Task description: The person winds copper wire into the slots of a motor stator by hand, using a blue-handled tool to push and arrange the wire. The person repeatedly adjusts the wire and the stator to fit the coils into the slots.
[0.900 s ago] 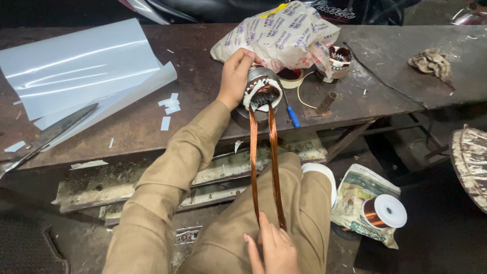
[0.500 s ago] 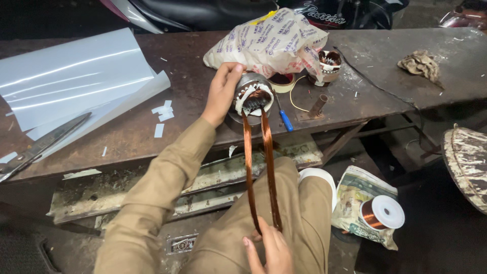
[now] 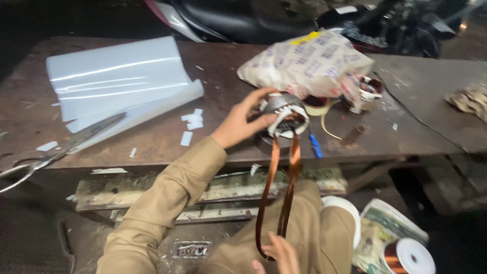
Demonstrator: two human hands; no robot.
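On the rusty table (image 3: 152, 147), my left grip (image 3: 241, 122) clasps a round metal stator (image 3: 284, 114); my right grip (image 3: 279, 253) pinches its long copper wire loop (image 3: 276, 198).

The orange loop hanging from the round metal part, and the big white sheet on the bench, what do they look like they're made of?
The loop looks like bundled copper wire with a glossy coat: orange-brown, shiny, in thin parallel strands. The round part, held by the left hand, looks like dull grey metal with white lining strips. The sheet looks like smooth plastic film or coated paper, judging by its sheen and curled edge; which one is unclear.
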